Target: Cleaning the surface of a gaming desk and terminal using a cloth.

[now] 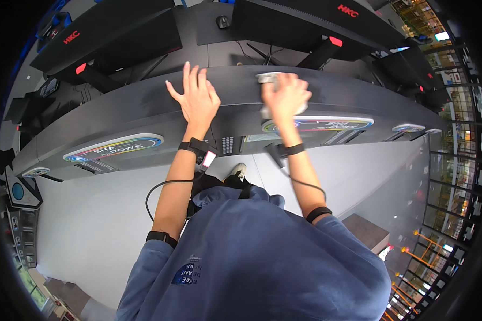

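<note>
My left hand, fingers spread and holding nothing, is over the dark rim of the long curved desk. Farther right on the same rim, my right hand presses on a pale, crumpled cloth; parts of it stick out past the fingers and hang by the front edge. The right hand is somewhat blurred. Both wrists wear black straps with small devices and cables.
Behind the rim stand large black HKC monitors on stands with red tips, with cables on the desktop. A computer mouse lies on a dark mat. Oval lit panels line the desk's front. A grey box-like block stands at right.
</note>
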The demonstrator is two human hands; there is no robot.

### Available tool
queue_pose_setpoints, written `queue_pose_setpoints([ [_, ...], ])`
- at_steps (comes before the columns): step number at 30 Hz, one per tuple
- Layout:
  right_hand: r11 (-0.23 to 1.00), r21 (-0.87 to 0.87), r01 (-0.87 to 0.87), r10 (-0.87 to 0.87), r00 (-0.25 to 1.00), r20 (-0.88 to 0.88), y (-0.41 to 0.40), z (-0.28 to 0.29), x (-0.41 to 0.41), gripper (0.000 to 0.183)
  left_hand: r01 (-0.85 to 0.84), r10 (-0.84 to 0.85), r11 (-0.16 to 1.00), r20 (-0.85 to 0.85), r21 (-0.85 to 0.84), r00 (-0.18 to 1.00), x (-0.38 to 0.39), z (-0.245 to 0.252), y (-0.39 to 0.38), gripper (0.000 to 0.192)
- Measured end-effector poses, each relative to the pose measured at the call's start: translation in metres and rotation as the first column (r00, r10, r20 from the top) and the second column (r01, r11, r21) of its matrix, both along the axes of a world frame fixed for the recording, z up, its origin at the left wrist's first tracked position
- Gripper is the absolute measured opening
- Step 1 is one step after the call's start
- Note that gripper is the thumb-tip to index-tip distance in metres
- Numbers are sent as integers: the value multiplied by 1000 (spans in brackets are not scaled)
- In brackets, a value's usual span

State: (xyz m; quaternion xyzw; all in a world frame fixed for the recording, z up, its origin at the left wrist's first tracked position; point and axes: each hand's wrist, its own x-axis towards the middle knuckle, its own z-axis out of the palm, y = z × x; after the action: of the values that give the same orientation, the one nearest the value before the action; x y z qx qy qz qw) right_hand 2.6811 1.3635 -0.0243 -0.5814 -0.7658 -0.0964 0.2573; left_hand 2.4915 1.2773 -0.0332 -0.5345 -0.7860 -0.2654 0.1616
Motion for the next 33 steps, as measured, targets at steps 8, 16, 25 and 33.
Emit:
queue_pose_setpoints([
  [8,930,188,-315,356,899,-255,-50,-21,-70,24,23,-25,999,66,36,998,-9,-11,-3,27],
  [16,978,207,25,-4,995,-101,40,-33,107,27,-18,18,1000,-9,3,1000,-4,-4,-6,27],
  [25,953,-29,300,-296,950,95,90,0,117,35,-20,20,1000,-5,-19,1000,-2,-3,-4,26],
  [33,922,-135,-364,357,931,-73,-5,8,-81,31,8,-8,1000,51,11,999,-6,-7,-7,26],
])
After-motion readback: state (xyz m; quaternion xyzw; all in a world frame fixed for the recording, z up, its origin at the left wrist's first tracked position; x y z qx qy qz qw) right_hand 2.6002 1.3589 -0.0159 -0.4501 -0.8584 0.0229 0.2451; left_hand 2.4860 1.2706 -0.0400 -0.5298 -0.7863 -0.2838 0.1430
